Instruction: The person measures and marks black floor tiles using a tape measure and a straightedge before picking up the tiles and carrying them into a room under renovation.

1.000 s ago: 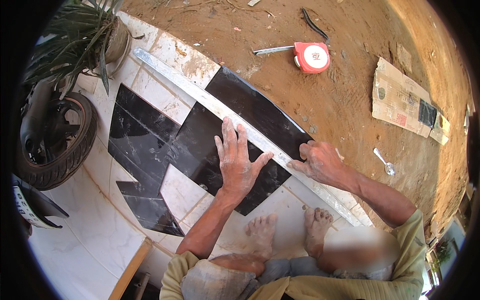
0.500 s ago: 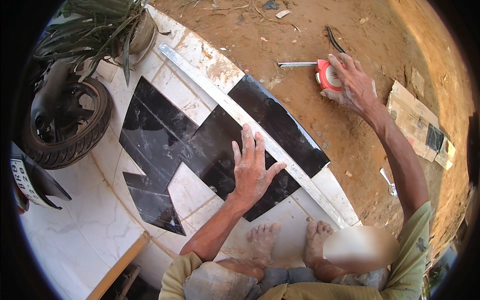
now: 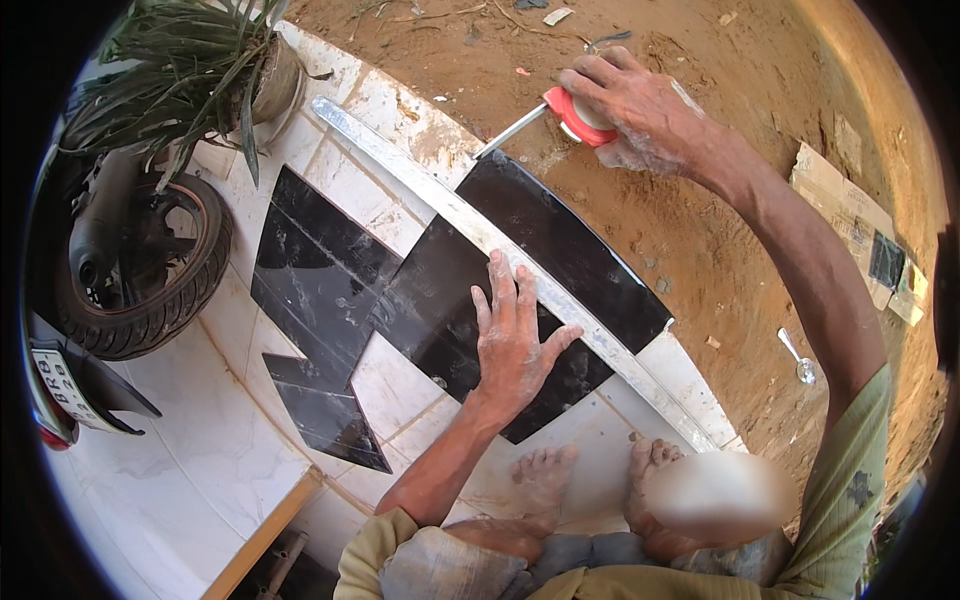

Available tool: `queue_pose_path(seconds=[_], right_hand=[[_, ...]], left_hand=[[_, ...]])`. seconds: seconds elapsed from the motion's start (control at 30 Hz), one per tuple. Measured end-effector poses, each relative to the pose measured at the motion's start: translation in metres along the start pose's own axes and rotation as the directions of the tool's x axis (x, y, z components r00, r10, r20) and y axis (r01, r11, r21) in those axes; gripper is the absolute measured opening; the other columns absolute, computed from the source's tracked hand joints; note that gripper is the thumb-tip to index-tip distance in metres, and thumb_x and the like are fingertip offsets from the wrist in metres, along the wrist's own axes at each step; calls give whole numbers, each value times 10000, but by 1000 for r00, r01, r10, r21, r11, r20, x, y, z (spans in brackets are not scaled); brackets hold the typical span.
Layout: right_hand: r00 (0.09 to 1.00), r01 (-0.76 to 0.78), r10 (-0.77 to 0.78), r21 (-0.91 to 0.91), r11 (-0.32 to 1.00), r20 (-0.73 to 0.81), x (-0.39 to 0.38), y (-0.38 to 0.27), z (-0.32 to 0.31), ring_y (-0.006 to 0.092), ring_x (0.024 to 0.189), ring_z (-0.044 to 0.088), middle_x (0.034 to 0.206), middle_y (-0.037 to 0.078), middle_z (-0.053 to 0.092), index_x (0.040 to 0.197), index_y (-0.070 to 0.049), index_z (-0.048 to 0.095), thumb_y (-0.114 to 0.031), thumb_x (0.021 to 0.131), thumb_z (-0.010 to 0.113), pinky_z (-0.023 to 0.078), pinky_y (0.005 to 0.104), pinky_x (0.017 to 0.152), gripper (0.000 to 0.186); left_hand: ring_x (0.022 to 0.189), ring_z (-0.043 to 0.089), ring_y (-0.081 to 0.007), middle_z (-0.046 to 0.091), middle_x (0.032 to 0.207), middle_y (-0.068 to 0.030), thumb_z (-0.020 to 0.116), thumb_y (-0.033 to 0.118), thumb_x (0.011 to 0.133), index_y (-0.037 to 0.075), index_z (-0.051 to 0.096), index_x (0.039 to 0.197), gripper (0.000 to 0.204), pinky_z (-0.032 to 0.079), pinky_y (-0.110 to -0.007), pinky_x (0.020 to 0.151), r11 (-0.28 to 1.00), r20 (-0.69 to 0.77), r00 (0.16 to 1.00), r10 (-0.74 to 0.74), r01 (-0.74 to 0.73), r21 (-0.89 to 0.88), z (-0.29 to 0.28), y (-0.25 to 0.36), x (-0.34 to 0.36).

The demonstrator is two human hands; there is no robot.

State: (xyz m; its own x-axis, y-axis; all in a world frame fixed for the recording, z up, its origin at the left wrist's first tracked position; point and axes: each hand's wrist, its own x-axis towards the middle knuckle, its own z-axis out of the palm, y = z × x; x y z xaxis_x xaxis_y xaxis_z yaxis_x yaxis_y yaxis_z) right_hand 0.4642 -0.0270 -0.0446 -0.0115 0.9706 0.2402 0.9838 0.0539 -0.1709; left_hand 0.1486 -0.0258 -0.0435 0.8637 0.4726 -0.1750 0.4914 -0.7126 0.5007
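My left hand (image 3: 514, 345) lies with fingers spread on a black tile (image 3: 445, 270), its fingertips on a long pale metal straightedge (image 3: 398, 165). The bar runs diagonally over the black tile pieces. Up at the right, my right hand (image 3: 648, 108) grips a red tape measure (image 3: 578, 115). A short length of its blade (image 3: 515, 130) is out, the end at the far corner of the outer black tile strip (image 3: 570, 240). More dark pieces, one large (image 3: 315, 250) and one small and pointed (image 3: 325, 410), lie left of my left hand.
A motorcycle wheel (image 3: 205, 270) stands at the left, below a potted plant (image 3: 190, 70). A raised white slab (image 3: 190, 480) is at the lower left. On the dirt (image 3: 730, 240) at the right lie a spoon (image 3: 797, 355) and flattened cardboard (image 3: 835, 215).
My right hand has moved left with the tape measure, bringing the blade's end from over the dirt to the black tile's far corner. My left hand stays spread at the straightedge.
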Motion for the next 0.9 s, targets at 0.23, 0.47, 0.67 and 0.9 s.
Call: queue_pose_path(seconds=[0.23, 0.47, 0.67, 0.9], right_hand=[[967, -1, -2, 12, 1000, 256, 52, -6, 20, 270, 1066, 539, 1139, 52, 564, 1222, -116, 558, -184, 557, 867, 481, 353, 971, 736], [980, 72, -86, 87, 994, 179, 55, -7, 42, 269, 997, 534, 1031, 58, 571, 1027, -115, 660, -229, 604, 796, 483, 359, 817, 459], [938, 14, -30, 47, 999, 346, 61, -18, 26, 292, 1122, 537, 1156, 68, 562, 1193, -105, 589, -179, 568, 826, 538, 406, 938, 672], [933, 11, -24, 38, 999, 360, 59, -17, 29, 305, 1139, 531, 1189, 81, 547, 1212, -112, 563, -161, 541, 831, 543, 423, 940, 724]], left_hand=[[1410, 194, -531, 117, 1511, -407, 739, 421, 823, -154, 298, 1407, 931, 204, -681, 1082, 1000, 13, 1000, -25, 25, -14, 1, 6, 2], [1412, 187, -534, 93, 1520, -401, 754, 404, 816, -140, 291, 1418, 934, 188, -674, 1093, 999, 26, 999, -29, 30, -39, 4, 3, 1], [1415, 178, -535, 83, 1521, -402, 761, 384, 815, -138, 285, 1422, 931, 176, -681, 1093, 998, 31, 999, -35, 36, -44, 0, 2, 1], [1417, 177, -532, 83, 1518, -408, 757, 381, 823, -141, 280, 1426, 929, 174, -682, 1093, 999, 33, 999, -24, 26, -43, 2, 2, 1]])
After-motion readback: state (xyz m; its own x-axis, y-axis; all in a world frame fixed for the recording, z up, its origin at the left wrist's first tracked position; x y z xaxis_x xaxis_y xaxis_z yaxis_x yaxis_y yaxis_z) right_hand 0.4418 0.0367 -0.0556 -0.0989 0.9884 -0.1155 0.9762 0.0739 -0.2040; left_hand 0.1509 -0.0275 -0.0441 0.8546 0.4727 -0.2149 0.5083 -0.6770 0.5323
